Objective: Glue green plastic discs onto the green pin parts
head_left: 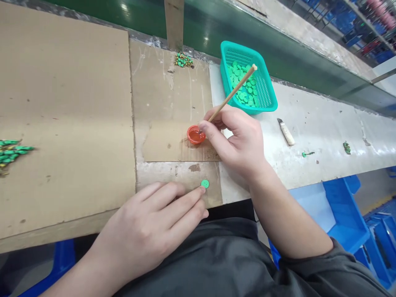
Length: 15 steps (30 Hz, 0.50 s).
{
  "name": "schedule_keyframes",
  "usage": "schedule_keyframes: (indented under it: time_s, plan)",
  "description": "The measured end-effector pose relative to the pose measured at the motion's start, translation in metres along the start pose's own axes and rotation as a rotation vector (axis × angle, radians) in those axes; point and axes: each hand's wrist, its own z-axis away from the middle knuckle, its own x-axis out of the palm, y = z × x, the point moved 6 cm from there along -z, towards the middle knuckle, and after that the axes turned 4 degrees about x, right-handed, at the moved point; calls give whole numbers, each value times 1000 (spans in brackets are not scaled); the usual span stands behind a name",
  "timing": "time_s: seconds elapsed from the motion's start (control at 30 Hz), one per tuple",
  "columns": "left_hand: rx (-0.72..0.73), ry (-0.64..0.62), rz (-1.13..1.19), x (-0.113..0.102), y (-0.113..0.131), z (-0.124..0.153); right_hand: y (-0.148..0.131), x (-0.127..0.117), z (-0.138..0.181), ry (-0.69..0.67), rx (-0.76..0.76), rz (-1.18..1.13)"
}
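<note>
My right hand is closed around a thin wooden stick, held at a slant. Its lower tip dips into a small red cup holding reddish liquid. My left hand lies palm down at the table's near edge with its fingers stretched out. One of its fingertips touches the rim of a green round disc with small holes, like a button. Behind my right hand, more green discs fill the bottom of a teal plastic basket.
Cardboard covers the table's left side, with a pile of small green pieces on it. Another small pile lies at the back. To the right are a utility knife and a few small green pieces. Blue bins stand below.
</note>
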Motion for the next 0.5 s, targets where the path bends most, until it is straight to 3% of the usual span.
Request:
schedule_keyframes:
  time_s: [0.17, 0.37, 0.5]
  plan:
    - [3, -5, -1, 3, 0, -2, -1, -2, 1, 18, 51, -12]
    - [6, 12, 5, -1, -1, -3, -17, -21, 16, 112, 106, -96]
    - [12, -4, 5, 0, -2, -2, -21, -24, 32, 42, 107, -33]
